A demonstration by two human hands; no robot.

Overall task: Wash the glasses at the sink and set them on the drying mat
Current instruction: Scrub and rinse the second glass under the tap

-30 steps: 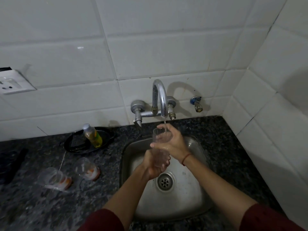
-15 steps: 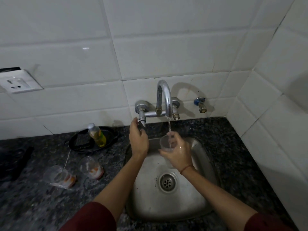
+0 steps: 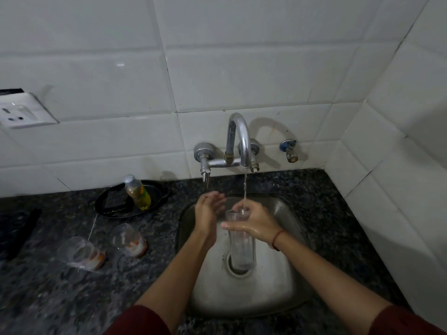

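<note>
Right hand [image 3: 256, 223] grips clear glass [image 3: 242, 247] upright over sink [image 3: 278, 286], under tap [image 3: 238, 139] stream.
Left hand [image 3: 209, 209] has loose fingers and holds nothing, just left of the glass. Left counter [image 3: 60, 298]: near dirty glass [image 3: 82, 253], far dirty glass [image 3: 128, 240], bottle [image 3: 137, 192] in black dish [image 3: 108, 206].

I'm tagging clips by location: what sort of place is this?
Most likely a home kitchen: a small stainless-steel sink set in a dark speckled stone counter, a chrome wall tap on white tiles.

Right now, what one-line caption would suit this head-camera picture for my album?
Right hand holds a clear glass under the running tap over the steel sink, left hand open beside it.
</note>
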